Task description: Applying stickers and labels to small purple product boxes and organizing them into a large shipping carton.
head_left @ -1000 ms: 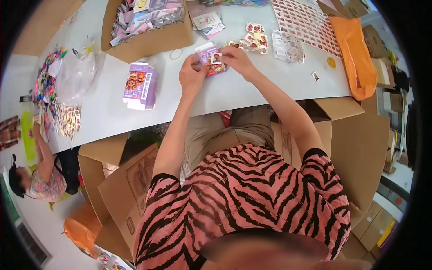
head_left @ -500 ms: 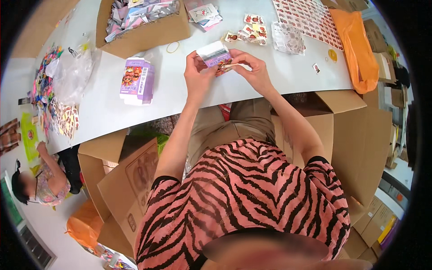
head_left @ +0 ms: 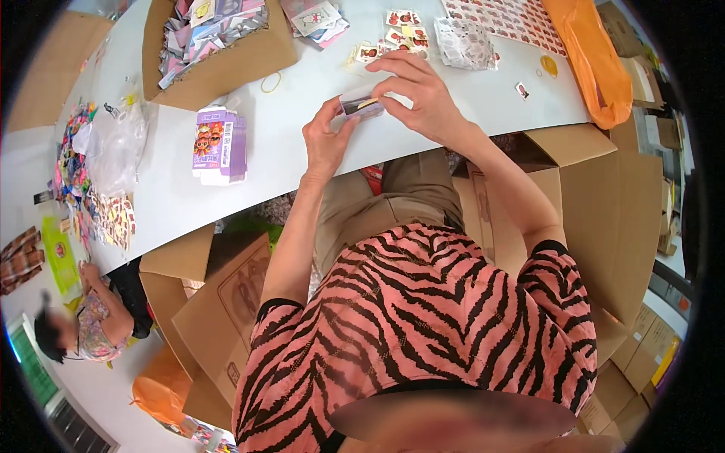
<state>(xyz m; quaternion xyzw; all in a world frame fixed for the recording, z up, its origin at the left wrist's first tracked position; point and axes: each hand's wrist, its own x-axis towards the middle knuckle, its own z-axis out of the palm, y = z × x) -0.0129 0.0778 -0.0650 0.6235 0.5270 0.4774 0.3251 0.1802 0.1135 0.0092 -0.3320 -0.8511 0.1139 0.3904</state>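
Above the table's near edge, my left hand [head_left: 328,142] grips a small carton [head_left: 352,100] with thumb and fingers. The carton is tipped so its dark opening shows, and a cream-coloured edge [head_left: 367,103] lies in that opening. My right hand [head_left: 427,98] has its thumb and index finger closed on the carton's right end, while its other fingers arch above. What the cream edge belongs to is hidden. Left of my hands, a stack of flat purple cartons [head_left: 219,147] with cartoon figures lies on the table.
Beyond are a cardboard box of cards [head_left: 226,72], loose stickers [head_left: 404,36], a clear packet [head_left: 464,43] and sticker sheets [head_left: 513,21]. An orange bag [head_left: 593,68] hangs over the right edge. Open cardboard boxes [head_left: 604,219] flank my legs. Another person [head_left: 94,317] sits at left.
The carton has tilted so its opening faces up toward me. My right hand has risen, its fingers now arched over the carton's end. The view has shifted slightly.
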